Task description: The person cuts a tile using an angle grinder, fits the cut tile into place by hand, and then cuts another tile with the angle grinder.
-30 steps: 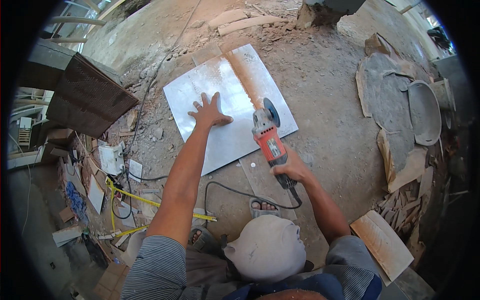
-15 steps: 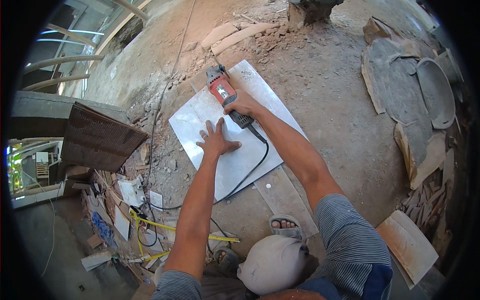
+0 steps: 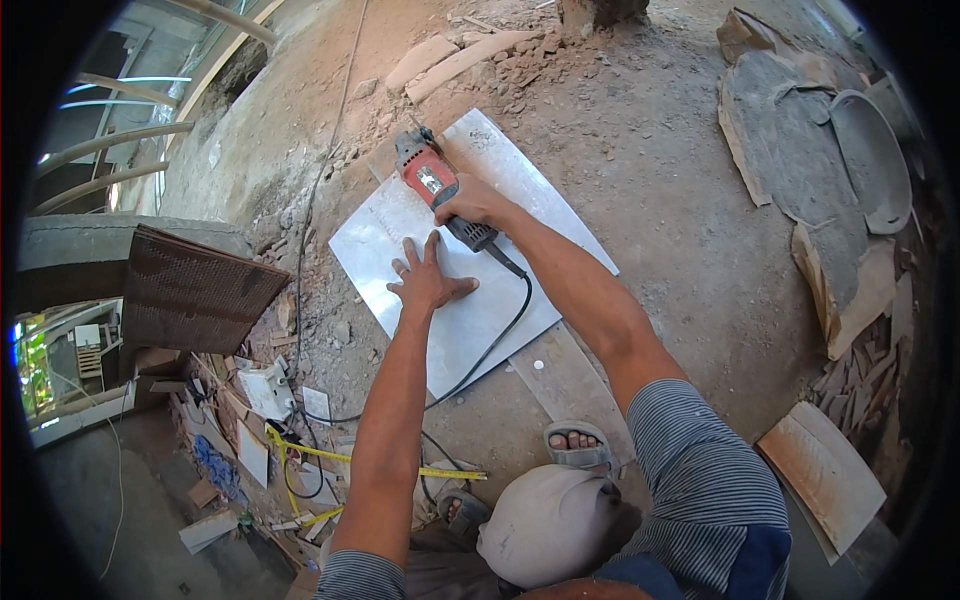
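My right hand [image 3: 472, 203] is wrapped round the body of a red and black angle grinder [image 3: 430, 178]. The grinder's head lies at the far upper edge of a large pale tile [image 3: 480, 330]; its disc is hard to make out. With fingers spread, my left hand [image 3: 428, 279] lies flat on the tile, just nearer to me than the grinder. A black cord [image 3: 522, 310] runs from the grinder's rear across the tile toward the left. Under the tile, a flat board [image 3: 575, 390] sticks out at the near side.
A yellow folding measure [image 3: 440, 472], a white box-shaped thing [image 3: 268, 390] and tile scraps lie at left. Brown ribbed tiles [image 3: 200, 285] lean behind them. An oval grey basin [image 3: 870, 160] rests on torn sheeting at right, with loose tiles [image 3: 822, 475] nearer. Rubble [image 3: 470, 62] lies beyond the tile.
The grinder and my right hand have shifted slightly to the left and away along the tile's far edge. My left hand stays flat on the tile. The whole view has shifted a little.
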The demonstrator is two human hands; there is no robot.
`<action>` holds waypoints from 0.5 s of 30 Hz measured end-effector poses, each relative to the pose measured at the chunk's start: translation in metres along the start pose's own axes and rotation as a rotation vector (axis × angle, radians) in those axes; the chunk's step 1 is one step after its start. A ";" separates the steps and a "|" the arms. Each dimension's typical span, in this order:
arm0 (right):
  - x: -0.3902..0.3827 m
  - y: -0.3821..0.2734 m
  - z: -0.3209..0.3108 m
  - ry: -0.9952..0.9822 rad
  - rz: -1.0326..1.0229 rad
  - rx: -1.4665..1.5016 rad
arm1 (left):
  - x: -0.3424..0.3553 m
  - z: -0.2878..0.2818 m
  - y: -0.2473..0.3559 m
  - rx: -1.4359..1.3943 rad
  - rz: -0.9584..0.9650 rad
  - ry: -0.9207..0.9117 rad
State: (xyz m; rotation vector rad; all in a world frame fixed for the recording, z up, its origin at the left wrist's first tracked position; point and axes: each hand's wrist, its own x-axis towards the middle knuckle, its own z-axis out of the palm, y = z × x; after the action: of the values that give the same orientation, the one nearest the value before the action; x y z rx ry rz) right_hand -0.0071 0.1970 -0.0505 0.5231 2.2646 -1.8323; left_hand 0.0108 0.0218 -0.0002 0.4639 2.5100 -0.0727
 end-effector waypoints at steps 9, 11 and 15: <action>-0.002 -0.001 0.001 0.054 -0.022 0.052 | -0.001 0.000 0.000 -0.006 -0.002 0.002; -0.002 -0.003 0.001 0.050 0.005 0.070 | 0.000 0.000 0.000 -0.005 -0.002 0.005; -0.002 -0.009 -0.001 0.047 -0.009 0.092 | -0.001 0.000 0.000 0.003 -0.004 0.008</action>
State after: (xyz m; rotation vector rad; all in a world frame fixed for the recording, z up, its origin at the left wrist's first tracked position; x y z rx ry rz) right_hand -0.0083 0.1958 -0.0413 0.5776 2.2244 -1.9565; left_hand 0.0117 0.0216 0.0000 0.4608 2.5191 -0.0761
